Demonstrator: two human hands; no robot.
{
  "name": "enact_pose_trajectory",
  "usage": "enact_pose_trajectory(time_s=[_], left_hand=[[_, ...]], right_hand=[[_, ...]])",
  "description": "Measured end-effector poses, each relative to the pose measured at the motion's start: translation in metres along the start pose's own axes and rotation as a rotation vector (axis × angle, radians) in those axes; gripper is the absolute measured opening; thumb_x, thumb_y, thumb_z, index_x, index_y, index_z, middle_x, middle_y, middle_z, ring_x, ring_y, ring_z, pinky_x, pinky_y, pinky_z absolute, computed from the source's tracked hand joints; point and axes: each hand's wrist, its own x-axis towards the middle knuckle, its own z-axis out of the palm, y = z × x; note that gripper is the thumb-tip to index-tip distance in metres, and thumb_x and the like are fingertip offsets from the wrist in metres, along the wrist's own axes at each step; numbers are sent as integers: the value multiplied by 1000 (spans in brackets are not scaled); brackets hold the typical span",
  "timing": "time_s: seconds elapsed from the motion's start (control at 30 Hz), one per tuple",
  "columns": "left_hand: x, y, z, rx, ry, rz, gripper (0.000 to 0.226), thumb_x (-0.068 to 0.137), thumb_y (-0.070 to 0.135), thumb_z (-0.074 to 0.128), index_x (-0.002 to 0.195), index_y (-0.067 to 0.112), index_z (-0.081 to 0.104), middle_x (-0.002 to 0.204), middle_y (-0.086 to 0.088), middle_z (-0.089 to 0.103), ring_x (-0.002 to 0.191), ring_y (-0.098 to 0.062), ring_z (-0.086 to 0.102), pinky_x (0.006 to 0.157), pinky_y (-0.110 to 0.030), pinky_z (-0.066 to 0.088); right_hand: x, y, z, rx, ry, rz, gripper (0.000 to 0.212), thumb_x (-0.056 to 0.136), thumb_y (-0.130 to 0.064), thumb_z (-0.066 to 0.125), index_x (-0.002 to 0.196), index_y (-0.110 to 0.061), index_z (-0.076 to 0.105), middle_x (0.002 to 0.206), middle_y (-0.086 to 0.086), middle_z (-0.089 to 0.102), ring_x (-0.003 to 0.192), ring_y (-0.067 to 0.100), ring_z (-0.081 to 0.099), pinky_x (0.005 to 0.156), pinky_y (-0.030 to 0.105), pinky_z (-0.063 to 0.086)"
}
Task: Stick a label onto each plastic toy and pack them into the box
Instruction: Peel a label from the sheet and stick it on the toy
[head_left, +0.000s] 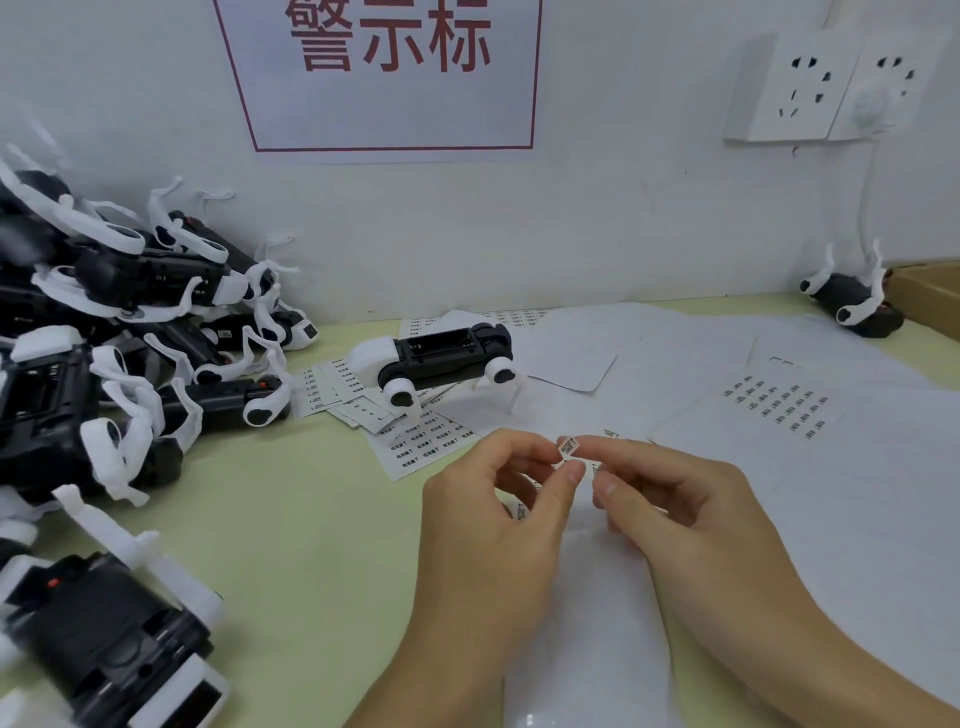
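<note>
Far beyond fingers: wall sign (384, 78) with red characters; white double socket (826, 85), plugged cable (863, 197) hanging beneath.

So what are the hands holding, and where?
A small printed label, pinched at its edges between the left hand's thumb and the right hand's fingers. Nothing else is held.

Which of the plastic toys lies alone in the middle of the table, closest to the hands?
The toy lying belly up on the label sheets, its battery compartment open. The pile is at the left, and one more toy is far right by the box.
</note>
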Motion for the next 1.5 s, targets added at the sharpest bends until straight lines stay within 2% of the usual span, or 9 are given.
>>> enact_pose_trajectory(time_s=[0.13,0.3,0.57,0.9,1.1,1.2,1.3,1.4,1.5], left_hand=[[0,2,-1,-22,25,-1,6,88,23,71,83,21,73,72,11,70,69,-8,64,57,-18,47],[1,1,0,-13,45,-35,8,89,21,70,82,20,73,71,8,70,71,-12,65,70,-40,56],[0,-1,-1,5,6,37,19,89,13,71,73,20,67,60,11,61,56,-5,54,51,-15,40],[-1,0,0,39,-69,119,7,83,27,63,77,24,65,66,9,61,58,-5,51,51,-18,37],[-2,0,1,82,-3,108,15,87,26,61,74,25,70,67,11,65,61,-7,58,52,-17,42],[-4,0,2,155,127,99,18,92,22,61,76,26,68,68,11,65,62,-10,59,53,-13,41],[-2,9,-1,415,210,302,16,89,20,49,85,18,65,71,11,59,67,-7,51,59,-11,37],[10,22,-4,707,243,472,27,81,15,42,98,11,63,87,2,58,80,-15,50,62,-23,44],[41,30,-12,920,206,338,44,75,9,51,119,15,55,112,-3,55,103,-25,47,77,-41,48]], right_hand=[[0,3,3,-30,-21,-8,52,91,-4,60,92,-53,75,73,-12,69,76,19,60,62,15,46],[1,6,4,-105,-28,-30,50,88,-3,64,95,-51,75,72,-14,64,66,11,54,54,12,40],[1,10,5,-136,141,-20,20,84,-17,71,82,-36,77,74,-12,70,72,6,65,62,13,49],[0,4,0,-97,130,-10,17,81,-14,71,68,-25,73,69,-8,69,66,9,62,58,13,45],[0,4,2,-158,221,-35,15,79,-14,72,67,-23,70,63,-8,63,57,8,54,54,11,40],[0,4,1,-193,257,-48,17,80,-14,71,66,-24,68,62,-10,60,57,7,51,54,10,40],[1,6,1,-193,253,-21,20,82,-13,71,66,-25,68,63,-11,61,55,6,50,54,10,40],[2,9,2,-214,238,-5,20,83,-15,71,66,-26,67,64,-11,61,57,5,51,55,11,40],[2,11,1,-211,241,-5,21,83,-14,71,66,-26,67,63,-12,61,56,4,51,54,10,40]])
